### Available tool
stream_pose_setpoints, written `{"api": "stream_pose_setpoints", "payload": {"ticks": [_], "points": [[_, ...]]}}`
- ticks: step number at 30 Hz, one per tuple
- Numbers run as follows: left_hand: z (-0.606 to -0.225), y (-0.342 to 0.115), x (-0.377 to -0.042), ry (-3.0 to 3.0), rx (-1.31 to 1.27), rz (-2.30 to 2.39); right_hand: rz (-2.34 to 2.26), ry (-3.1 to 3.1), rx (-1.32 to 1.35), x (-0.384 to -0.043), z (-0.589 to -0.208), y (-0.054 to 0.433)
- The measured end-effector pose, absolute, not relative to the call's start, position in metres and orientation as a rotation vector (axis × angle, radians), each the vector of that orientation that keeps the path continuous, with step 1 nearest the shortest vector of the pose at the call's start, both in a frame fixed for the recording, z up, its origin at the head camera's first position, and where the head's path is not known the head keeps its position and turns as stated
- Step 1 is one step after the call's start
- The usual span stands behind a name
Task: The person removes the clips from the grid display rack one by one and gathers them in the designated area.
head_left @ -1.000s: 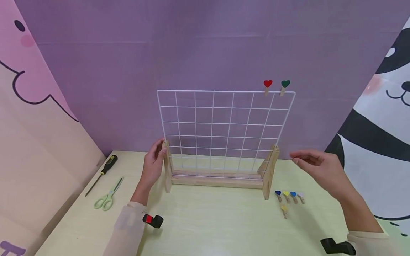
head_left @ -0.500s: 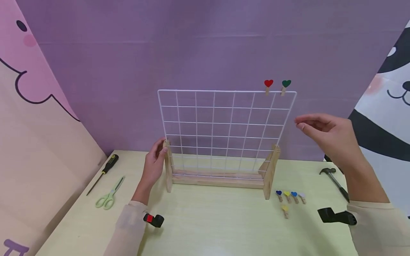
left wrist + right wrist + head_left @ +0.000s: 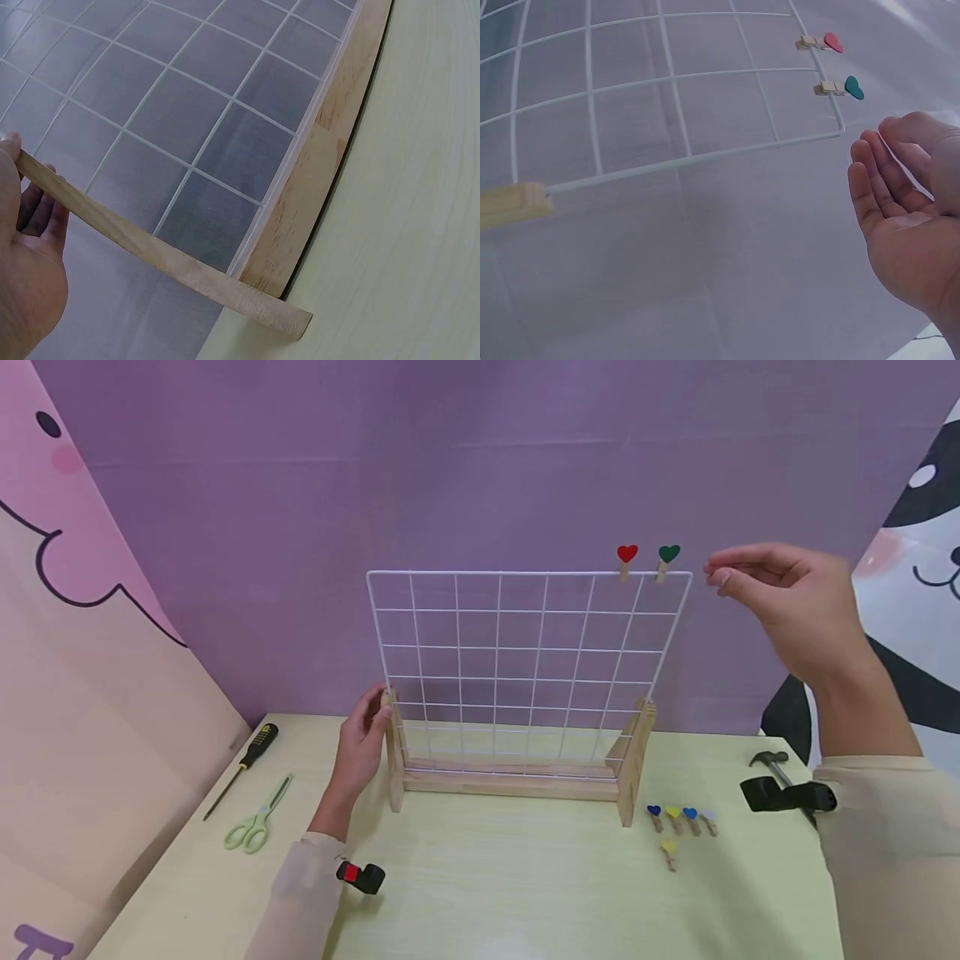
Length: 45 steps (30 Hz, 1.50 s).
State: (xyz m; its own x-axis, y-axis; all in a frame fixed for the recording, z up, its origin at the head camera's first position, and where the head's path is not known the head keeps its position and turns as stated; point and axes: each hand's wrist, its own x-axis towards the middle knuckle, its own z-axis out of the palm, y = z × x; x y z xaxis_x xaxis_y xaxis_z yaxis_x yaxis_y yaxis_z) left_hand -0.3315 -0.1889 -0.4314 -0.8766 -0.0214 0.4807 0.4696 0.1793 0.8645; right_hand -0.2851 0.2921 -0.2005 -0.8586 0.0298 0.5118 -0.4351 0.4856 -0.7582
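A white wire grid panel (image 3: 517, 635) stands in a wooden stand (image 3: 510, 785) on the table. My left hand (image 3: 360, 743) holds the top of the stand's left side post (image 3: 150, 247), thumb on one side and fingers on the other. Clipped to the grid's top right edge are a red heart clothespin (image 3: 627, 556) and a green heart clothespin (image 3: 667, 557). My right hand (image 3: 802, 602) is raised just right of the green clip, apart from it. In the right wrist view its fingers are loosely bent, with nothing seen between them.
Several small heart clothespins (image 3: 673, 817) lie right of the stand, with a yellow one (image 3: 669, 850) nearer. A hammer (image 3: 771, 760) lies at the right, partly behind my wrist camera. Screwdriver (image 3: 258, 743) and green scissors (image 3: 255, 827) lie at the left.
My right hand has risen from beside the stand's right post to the height of the grid's top edge. The hammer has come into view. My left hand keeps its place.
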Motion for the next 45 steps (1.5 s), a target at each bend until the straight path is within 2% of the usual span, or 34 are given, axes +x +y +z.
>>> {"api": "stream_pose_setpoints", "payload": {"ticks": [11,23,45], "points": [[-0.431,-0.189,-0.331,-2.062,-0.439,-1.752,1.465,-2.306,0.326,-0.305,-0.179,0.285],[-0.432,-0.187,-0.333,-2.044,-0.458,-1.755,1.706,-2.261,0.504,-0.322,-0.164,0.267],[-0.431,-0.185,-0.332,-2.072,-0.446,-1.748,1.543,-2.462,0.54,-0.327,-0.157,0.245]]}}
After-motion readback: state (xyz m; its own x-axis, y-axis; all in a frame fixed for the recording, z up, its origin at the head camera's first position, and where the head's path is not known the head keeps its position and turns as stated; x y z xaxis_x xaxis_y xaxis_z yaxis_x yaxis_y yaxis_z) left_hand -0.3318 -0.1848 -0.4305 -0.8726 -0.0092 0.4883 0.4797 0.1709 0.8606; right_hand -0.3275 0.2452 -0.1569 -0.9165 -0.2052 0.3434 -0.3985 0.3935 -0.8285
